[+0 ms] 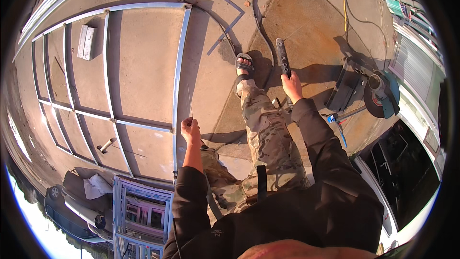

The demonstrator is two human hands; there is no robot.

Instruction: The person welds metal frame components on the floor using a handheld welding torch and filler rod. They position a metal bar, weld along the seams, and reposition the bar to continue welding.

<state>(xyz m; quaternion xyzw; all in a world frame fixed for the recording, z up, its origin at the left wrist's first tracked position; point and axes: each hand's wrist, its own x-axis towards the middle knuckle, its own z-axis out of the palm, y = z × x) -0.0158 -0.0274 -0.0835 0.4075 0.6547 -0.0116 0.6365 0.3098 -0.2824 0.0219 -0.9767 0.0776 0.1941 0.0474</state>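
In my right hand [292,86] is a dark welding electrode holder [282,55], its fingers wrapped round the lower end. A thin rod slants up and right from near the holder's tip. My left hand [190,129] pinches another thin welding rod [190,103], which points upward. That hand is close to the right side of a welded metal frame [181,52] with several crossbars, lying on the ground. Between both hands, my sandalled foot [243,64] rests on the concrete.
A cut-off saw [381,93] with a round disc stands at the right, with a blue-and-red tool [339,121] beside it. Dark cables [258,14] cross the ground ahead. A short metal profile [86,42] lies inside the frame. Window frames [143,211] stand at lower left.
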